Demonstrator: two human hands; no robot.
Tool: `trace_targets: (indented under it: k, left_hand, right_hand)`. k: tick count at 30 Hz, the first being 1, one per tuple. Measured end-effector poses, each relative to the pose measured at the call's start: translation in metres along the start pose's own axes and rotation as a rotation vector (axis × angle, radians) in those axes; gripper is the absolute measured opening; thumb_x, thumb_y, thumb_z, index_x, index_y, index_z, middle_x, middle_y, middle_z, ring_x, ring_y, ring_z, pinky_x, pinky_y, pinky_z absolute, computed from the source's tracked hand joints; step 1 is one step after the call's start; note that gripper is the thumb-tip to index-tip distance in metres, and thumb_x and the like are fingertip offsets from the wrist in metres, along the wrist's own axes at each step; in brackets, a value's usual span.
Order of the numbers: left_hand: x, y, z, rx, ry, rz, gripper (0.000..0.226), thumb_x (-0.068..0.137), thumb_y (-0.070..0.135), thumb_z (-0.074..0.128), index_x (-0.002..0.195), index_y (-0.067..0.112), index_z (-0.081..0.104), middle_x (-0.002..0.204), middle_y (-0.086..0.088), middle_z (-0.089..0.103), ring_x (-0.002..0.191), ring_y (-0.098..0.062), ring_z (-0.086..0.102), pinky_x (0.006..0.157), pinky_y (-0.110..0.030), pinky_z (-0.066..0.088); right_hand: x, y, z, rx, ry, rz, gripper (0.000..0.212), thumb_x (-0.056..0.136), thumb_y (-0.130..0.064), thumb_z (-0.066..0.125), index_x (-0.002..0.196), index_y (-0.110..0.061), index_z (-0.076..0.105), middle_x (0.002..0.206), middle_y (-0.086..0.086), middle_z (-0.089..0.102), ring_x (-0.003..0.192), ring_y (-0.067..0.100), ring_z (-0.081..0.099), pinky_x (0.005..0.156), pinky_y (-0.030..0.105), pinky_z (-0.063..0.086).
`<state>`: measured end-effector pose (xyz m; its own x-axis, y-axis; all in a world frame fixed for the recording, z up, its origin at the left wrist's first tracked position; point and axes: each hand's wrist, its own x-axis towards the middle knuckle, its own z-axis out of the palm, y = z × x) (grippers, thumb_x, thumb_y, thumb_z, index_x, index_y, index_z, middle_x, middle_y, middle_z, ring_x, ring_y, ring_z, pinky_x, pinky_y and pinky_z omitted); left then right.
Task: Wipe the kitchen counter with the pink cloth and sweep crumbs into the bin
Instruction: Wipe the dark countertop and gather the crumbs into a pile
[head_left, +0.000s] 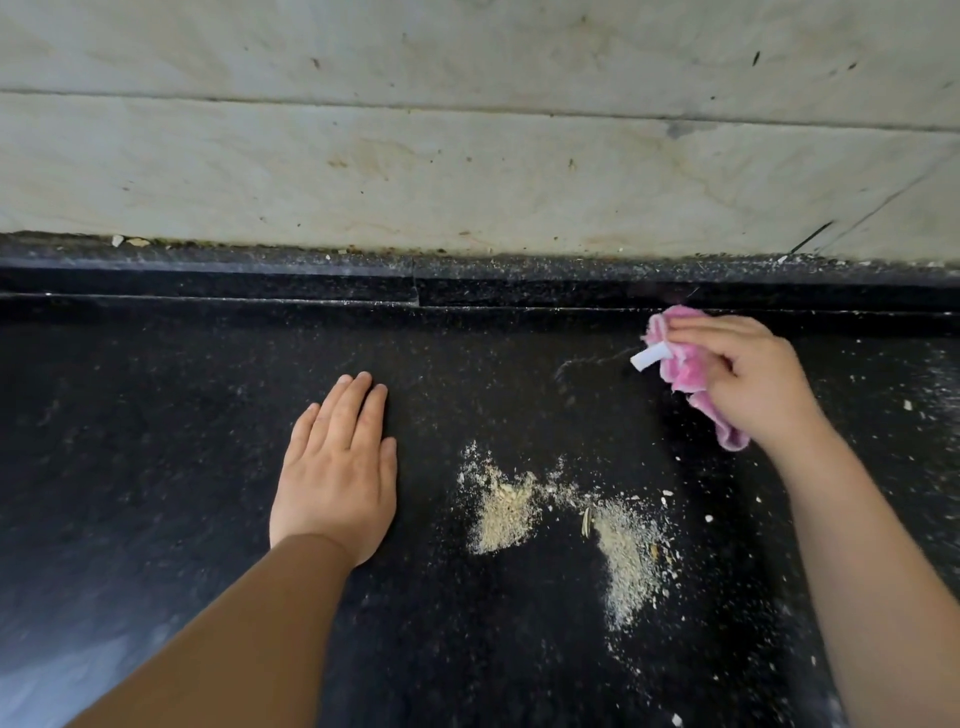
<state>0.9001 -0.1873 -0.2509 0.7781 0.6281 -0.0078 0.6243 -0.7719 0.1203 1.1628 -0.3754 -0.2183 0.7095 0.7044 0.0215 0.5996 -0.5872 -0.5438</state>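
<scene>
Softly bunched in the right hand (748, 379) near the back of the black tabletop (156, 467), pink cloth (680, 364): light, limp, best kept gripped in a wad; left hand (335, 467) flat, holding nothing; dry, loose crumbs (566, 525) between the hands.

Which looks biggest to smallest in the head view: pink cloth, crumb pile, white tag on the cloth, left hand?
1. Crumb pile, spread widest across the counter.
2. Left hand, flat on the counter; nearly as large, so the top two are unsure.
3. Pink cloth, partly hidden by the right hand.
4. White tag.
</scene>
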Motion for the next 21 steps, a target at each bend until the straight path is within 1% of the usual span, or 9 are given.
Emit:
trace_targets:
  k: [2,3,5,7,9,12,16,19,21]
  left_hand:
    - [0.0,0.0,0.0,-0.003,0.0,0.0,0.053,0.088,0.028,0.026,0.124,-0.003,0.05,0.131,-0.018,0.051,0.123,-0.03,0.045,0.103,-0.031,0.013]
    - [0.0,0.0,0.0,-0.006,-0.007,-0.001,0.053,0.088,0.028,0.025,0.125,-0.003,0.05,0.131,-0.018,0.05,0.124,-0.03,0.044,0.103,-0.031,0.012]
    - [0.0,0.0,0.001,-0.008,-0.019,0.0,0.054,0.088,0.028,0.025,0.125,-0.003,0.049,0.132,-0.018,0.049,0.125,-0.03,0.043,0.104,-0.031,0.012]
    - [0.0,-0.001,0.0,-0.01,-0.021,-0.002,0.054,0.088,0.029,0.024,0.125,-0.003,0.049,0.133,-0.018,0.049,0.125,-0.03,0.042,0.104,-0.031,0.012]
    - [0.0,0.0,-0.001,-0.01,-0.021,-0.002,0.055,0.088,0.029,0.024,0.125,-0.003,0.049,0.132,-0.018,0.049,0.125,-0.031,0.043,0.104,-0.031,0.012]
    - [0.001,0.0,-0.001,-0.006,-0.005,0.008,0.054,0.088,0.028,0.025,0.124,-0.005,0.05,0.13,-0.02,0.05,0.123,-0.033,0.045,0.102,-0.033,0.014]
    - [0.001,0.0,0.0,-0.014,-0.021,0.001,0.057,0.088,0.03,0.022,0.126,-0.004,0.047,0.133,-0.02,0.047,0.126,-0.033,0.041,0.103,-0.032,0.012]
    - [0.001,0.0,0.0,-0.022,-0.027,-0.001,0.059,0.088,0.031,0.02,0.128,-0.003,0.046,0.136,-0.019,0.045,0.128,-0.032,0.038,0.104,-0.031,0.01]
    - [0.001,0.0,0.0,-0.026,-0.029,-0.002,0.06,0.088,0.032,0.019,0.129,-0.003,0.045,0.136,-0.018,0.044,0.129,-0.031,0.037,0.105,-0.031,0.01]
  right_hand:
    - [-0.007,0.001,0.011,-0.117,0.031,0.001,0.041,0.07,-0.009,0.053,0.109,-0.007,0.066,0.116,0.004,0.062,0.111,0.035,0.049,0.097,0.034,0.032]
    - [-0.012,-0.002,0.016,-0.153,0.012,-0.022,0.043,0.067,-0.008,0.06,0.109,-0.009,0.065,0.118,0.005,0.061,0.111,0.036,0.049,0.097,0.042,0.034]
    - [-0.025,-0.017,0.026,-0.115,-0.104,-0.118,0.057,0.059,0.001,0.073,0.113,-0.015,0.063,0.121,-0.004,0.057,0.114,0.03,0.047,0.099,0.051,0.035]
    - [-0.041,-0.034,0.029,0.01,-0.224,-0.286,0.065,0.057,0.005,0.073,0.117,-0.016,0.058,0.119,-0.011,0.051,0.115,0.014,0.043,0.104,0.039,0.032]
    - [-0.047,-0.035,0.019,0.09,-0.21,-0.361,0.062,0.06,0.011,0.067,0.116,-0.011,0.055,0.117,-0.01,0.05,0.113,0.006,0.04,0.105,0.027,0.03]
    - [-0.026,-0.011,-0.005,0.002,-0.011,-0.153,0.061,0.065,0.016,0.062,0.116,-0.016,0.055,0.117,-0.008,0.053,0.111,0.027,0.048,0.102,0.042,0.031]
    - [-0.002,0.015,-0.008,-0.123,0.079,0.138,0.038,0.079,0.004,0.049,0.113,-0.007,0.063,0.122,0.008,0.06,0.114,0.033,0.045,0.101,0.031,0.028]
    - [-0.011,-0.003,0.007,-0.193,0.047,0.108,0.036,0.075,0.003,0.059,0.108,-0.009,0.066,0.124,0.005,0.059,0.116,0.029,0.045,0.098,0.026,0.024]
    - [-0.026,-0.026,0.011,-0.144,-0.084,-0.042,0.044,0.072,0.003,0.066,0.111,-0.018,0.063,0.123,-0.009,0.053,0.118,0.015,0.042,0.102,0.024,0.019]
